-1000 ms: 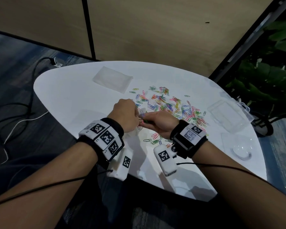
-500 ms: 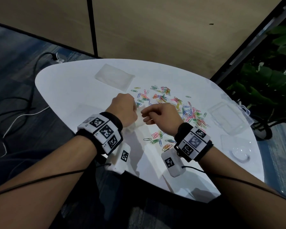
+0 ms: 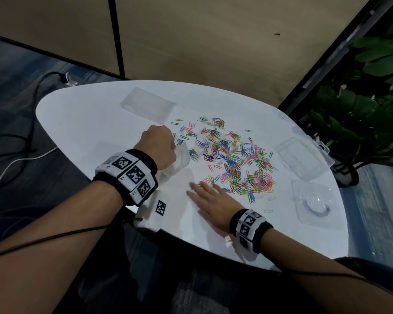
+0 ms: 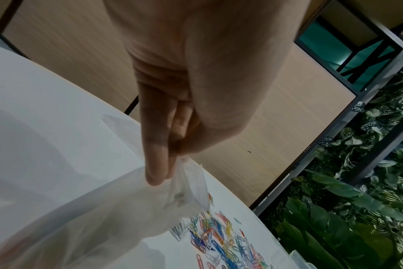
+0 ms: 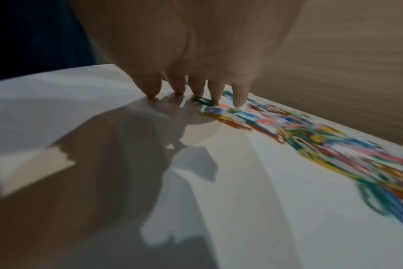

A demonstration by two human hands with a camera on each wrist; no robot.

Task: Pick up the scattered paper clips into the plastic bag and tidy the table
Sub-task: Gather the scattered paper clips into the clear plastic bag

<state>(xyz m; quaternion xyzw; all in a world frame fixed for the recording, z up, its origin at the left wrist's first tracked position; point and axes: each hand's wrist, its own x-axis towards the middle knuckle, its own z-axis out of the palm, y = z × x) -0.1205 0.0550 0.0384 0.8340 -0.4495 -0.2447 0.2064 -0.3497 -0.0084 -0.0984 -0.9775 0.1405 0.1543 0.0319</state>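
Clips, in many colours, are lying scattered across the middle and right of the white table, thickest just beyond my right hand. My left hand is hovering over the left edge of the scatter, pinching the bag by its rim between thumb and fingers, which are pressing together on the thin plastic. In the left wrist view the fingers are pointing down with the bag hanging below them, cloudy and slack, its lower part trailing toward me. I cannot tell whether any clips are inside it.

My right hand is lying flat, palm down, on the table near the front edge, fingers straight and slightly spread, gripping nothing. The right wrist view is blurring, but it is showing my fingertips touching the tabletop, the outer ones reaching the nearest clips.

Another flat clear bag is lying at the far left of the table, apart from the clips. Two clear plastic boxes are sitting at the right edge, and beside them a clear tray is holding a curved object. Green plants are standing past the table on the right.
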